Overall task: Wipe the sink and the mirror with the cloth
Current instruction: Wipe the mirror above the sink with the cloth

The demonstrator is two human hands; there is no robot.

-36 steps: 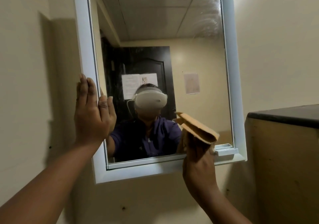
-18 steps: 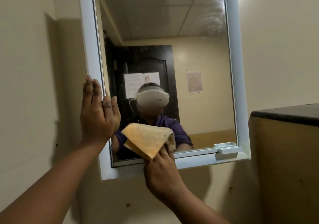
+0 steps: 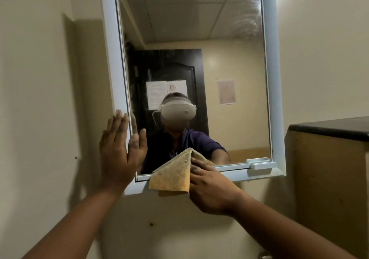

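on the wall, the mirror (image 3: 199, 69) was steadied by the flat, spread left hand (image 3: 117, 155) while the cloth (image 3: 171, 175) was pinched against its lower frame by the right hand (image 3: 211, 189).

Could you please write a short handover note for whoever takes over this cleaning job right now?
Left hand: open, flat against the left side of the mirror frame, steadying it.
Right hand: pressing the cloth on the bottom edge of the mirror.
Done: cannot tell how much; smears show at the glass's top right.
Left: the upper glass, then the sink, which is out of view.
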